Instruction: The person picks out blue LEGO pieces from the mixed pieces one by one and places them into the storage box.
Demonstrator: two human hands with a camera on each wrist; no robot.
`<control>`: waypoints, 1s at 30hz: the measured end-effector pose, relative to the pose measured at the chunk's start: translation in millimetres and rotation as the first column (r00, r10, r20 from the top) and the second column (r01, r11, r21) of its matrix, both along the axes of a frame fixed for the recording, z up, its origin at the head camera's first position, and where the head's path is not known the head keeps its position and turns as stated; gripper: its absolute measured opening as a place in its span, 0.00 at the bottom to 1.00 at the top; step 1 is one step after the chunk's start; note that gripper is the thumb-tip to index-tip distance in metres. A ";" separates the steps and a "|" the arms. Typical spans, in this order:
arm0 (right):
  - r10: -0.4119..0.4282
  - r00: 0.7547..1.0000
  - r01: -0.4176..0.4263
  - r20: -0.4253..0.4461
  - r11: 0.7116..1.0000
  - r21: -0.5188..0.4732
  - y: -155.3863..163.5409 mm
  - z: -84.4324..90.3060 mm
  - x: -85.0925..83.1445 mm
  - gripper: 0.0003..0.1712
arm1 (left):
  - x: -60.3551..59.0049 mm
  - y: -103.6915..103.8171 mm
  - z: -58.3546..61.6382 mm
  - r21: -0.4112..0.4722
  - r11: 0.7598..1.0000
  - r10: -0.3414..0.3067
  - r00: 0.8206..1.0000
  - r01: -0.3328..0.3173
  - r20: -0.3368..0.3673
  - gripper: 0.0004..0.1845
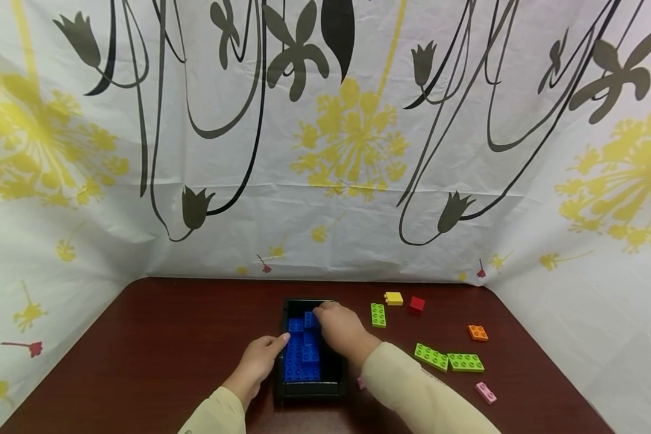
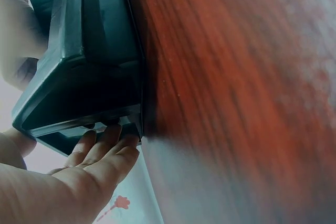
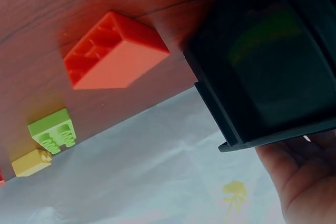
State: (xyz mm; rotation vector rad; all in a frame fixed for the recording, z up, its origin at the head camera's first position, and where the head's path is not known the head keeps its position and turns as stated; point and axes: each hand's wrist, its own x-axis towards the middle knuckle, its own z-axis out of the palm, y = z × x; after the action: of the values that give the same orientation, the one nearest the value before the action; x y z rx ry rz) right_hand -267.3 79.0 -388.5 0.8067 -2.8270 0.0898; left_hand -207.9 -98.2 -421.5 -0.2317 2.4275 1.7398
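A black bin (image 1: 311, 389) stands on the table with several blue bricks (image 1: 302, 361) inside, studs up. My left hand (image 1: 256, 361) holds its left side, thumb over the rim; in the left wrist view its fingers (image 2: 123, 166) lie along the outer wall. Over the bin's far right part, my right hand (image 1: 339, 325) reaches in, fingertips bent down on a blue brick (image 1: 310, 319) at the far end. In the right wrist view that hand's fingertips are hidden behind the bin's edge. A red brick (image 3: 118, 56) lies close beside the bin there.
To the right lie green bricks (image 1: 431, 356), a yellow brick (image 1: 394, 298), another red brick (image 1: 417, 304), an orange brick (image 1: 477, 333) and a pink brick (image 1: 485, 392). A second pink brick (image 1: 361, 383) peeks out by the right sleeve. A patterned cloth (image 1: 325, 241) hangs behind the table.
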 end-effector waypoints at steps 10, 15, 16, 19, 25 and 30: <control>-0.001 0.999 -0.007 0.043 0.983 0.184 -9.3 1.9 -2.3 0.13 | -0.6 -0.4 -0.7 0.003 1.000 0.004 1.000 -0.004 0.012 0.36; 0.003 0.999 -0.014 0.045 0.974 0.226 -11.5 1.3 -4.0 0.13 | -1.1 -1.5 -0.4 0.008 1.000 0.005 1.000 -0.005 0.015 0.36; 0.007 0.999 -0.017 0.044 0.973 0.229 -11.6 1.5 -4.3 0.13 | -1.3 -1.6 -0.2 0.011 1.000 0.006 1.000 -0.006 0.017 0.36; 0.015 0.999 -0.026 0.046 0.970 0.242 -11.7 2.5 -5.3 0.13 | -1.4 -1.6 0.0 0.010 1.000 0.003 1.000 -0.003 0.017 0.36; 0.031 0.997 -0.047 0.067 0.964 0.263 -11.6 3.8 -7.2 0.11 | -1.5 -1.6 -0.6 0.005 1.000 -0.002 1.000 0.002 0.011 0.36; 0.042 0.998 -0.056 0.057 0.955 0.291 -13.4 3.0 -9.0 0.08 | -1.5 -1.9 -1.5 0.013 1.000 0.003 1.000 -0.003 0.010 0.36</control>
State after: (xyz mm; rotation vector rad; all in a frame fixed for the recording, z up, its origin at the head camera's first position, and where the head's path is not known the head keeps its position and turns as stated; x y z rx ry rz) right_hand -276.3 65.6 -385.6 0.9456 -2.9078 -0.3135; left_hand -209.4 -100.1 -422.9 -0.2415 2.4095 1.7506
